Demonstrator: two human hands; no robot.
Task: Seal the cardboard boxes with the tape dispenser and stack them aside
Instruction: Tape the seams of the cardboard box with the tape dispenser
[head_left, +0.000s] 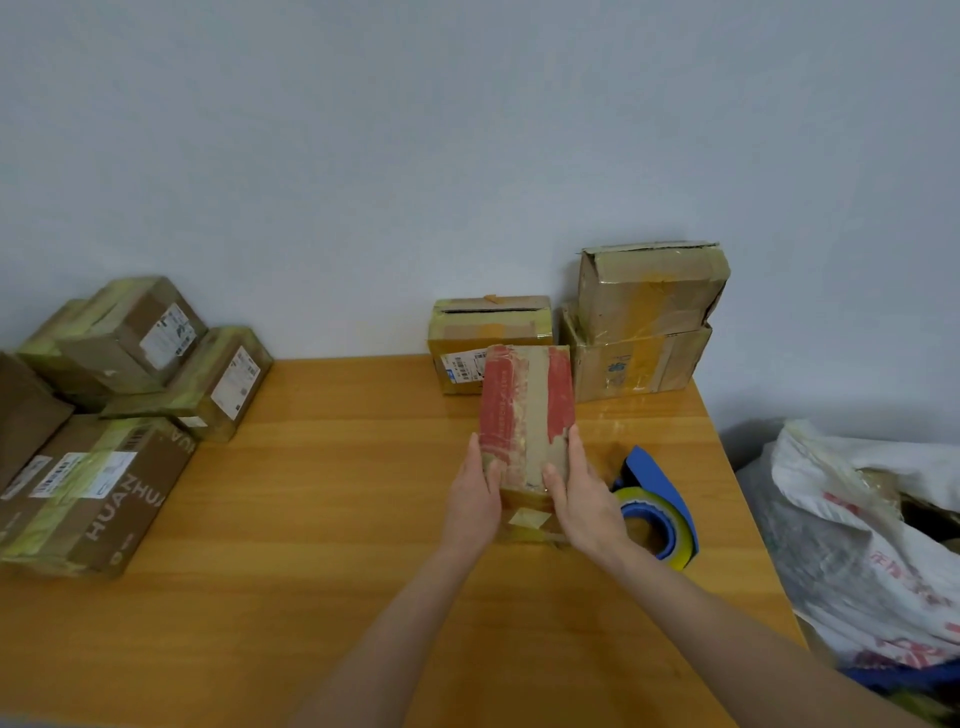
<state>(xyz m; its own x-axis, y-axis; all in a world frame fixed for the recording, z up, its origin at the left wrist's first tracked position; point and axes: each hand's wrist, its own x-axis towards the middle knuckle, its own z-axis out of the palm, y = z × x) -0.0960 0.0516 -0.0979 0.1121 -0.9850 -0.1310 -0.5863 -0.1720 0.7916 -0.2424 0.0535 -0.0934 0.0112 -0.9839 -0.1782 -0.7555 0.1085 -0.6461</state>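
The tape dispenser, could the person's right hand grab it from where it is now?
Probably yes. The tape dispenser lies on the table right beside the right hand, with nothing between them. That hand holds the red-striped box, though, so it would have to let go first.

My wooden table (322, 467): taped boxes (104, 488) piled at left edge, one box (467, 338) at back, two-box stack (639, 364) beside it, tape dispenser (657, 514) near right. Red box (527, 415) mid-table, contact unclear.

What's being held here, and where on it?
The left hand and right hand grip the red-taped box by its two long sides, near its near end.
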